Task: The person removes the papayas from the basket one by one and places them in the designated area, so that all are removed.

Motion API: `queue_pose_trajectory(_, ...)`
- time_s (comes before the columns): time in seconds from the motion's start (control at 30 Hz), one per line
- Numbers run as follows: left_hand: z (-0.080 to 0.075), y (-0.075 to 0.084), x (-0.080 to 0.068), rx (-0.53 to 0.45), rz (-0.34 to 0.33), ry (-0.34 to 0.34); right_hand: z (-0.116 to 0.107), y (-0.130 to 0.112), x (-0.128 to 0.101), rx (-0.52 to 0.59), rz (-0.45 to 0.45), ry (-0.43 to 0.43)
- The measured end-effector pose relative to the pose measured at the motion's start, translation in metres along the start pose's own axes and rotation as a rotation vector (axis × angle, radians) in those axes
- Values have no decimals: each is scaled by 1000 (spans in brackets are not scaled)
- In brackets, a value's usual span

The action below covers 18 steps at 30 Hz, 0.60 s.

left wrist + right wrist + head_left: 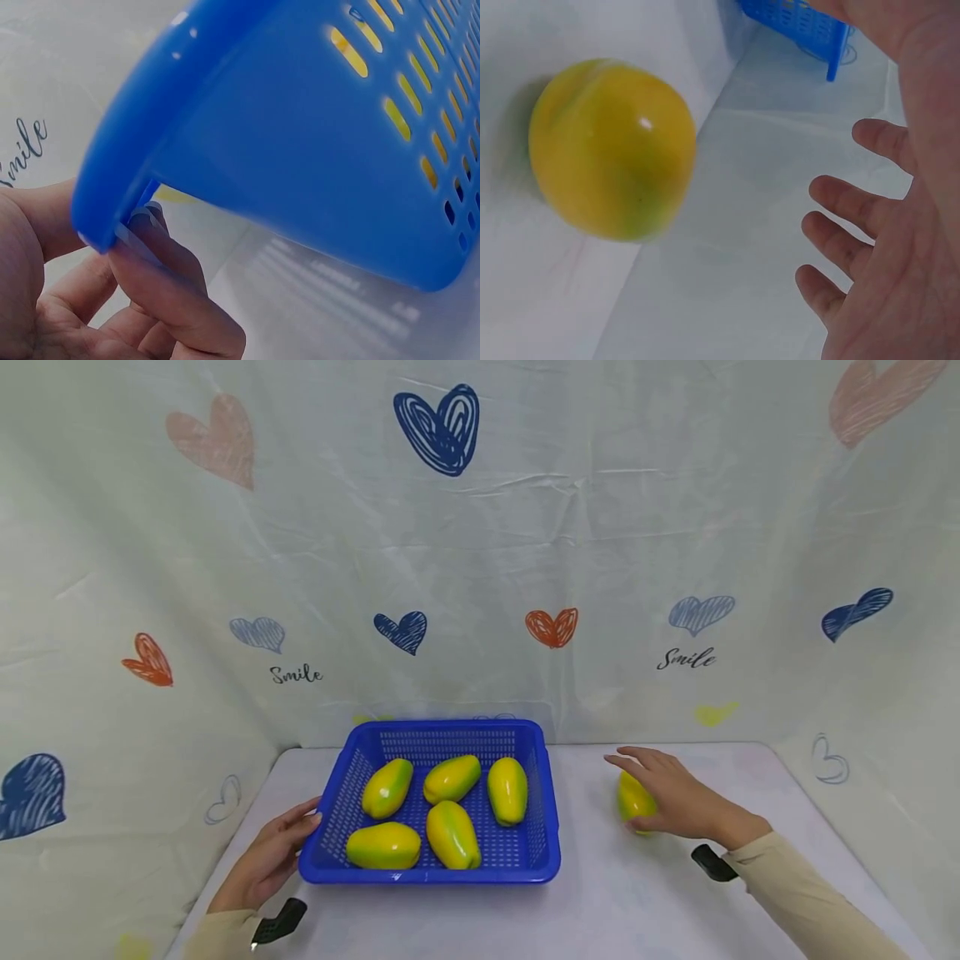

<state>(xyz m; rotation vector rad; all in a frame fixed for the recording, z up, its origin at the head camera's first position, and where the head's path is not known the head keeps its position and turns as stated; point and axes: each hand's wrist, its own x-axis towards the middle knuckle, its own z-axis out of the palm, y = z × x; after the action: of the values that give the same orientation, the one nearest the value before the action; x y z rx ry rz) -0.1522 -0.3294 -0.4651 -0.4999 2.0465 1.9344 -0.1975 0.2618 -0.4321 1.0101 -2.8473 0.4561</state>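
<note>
My left hand [272, 853] grips the left rim of a blue plastic basket [427, 877], its fingers curled under the edge in the left wrist view. Inside the basket lie several glossy yellow-green papayas, one of them [453, 837] near the middle front. Over a single papaya [632, 795] on the table, to the basket's right, hovers my right hand [681, 795] with fingers spread. In the right wrist view a gap shows between that papaya [611, 150] and the open fingers. The hand hides part of the fruit in the head view.
A white table [600, 910] carries everything. Behind it and at both sides hangs a pale curtain [480, 552] printed with hearts and the word Smile. The basket's back rim stands close to the curtain. Dark wrist devices [714, 863] sit at both sleeves.
</note>
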Motion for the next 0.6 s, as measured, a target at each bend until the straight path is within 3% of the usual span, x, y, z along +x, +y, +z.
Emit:
queue_pose_trajectory(0.43,-3,-2,1,-37,-10,-8,-1,-22,4,22,50,-46)
queue_pose_trajectory(0.6,-2,-1,3,-38,-10,-11,-2,-29,6,33,23,-42)
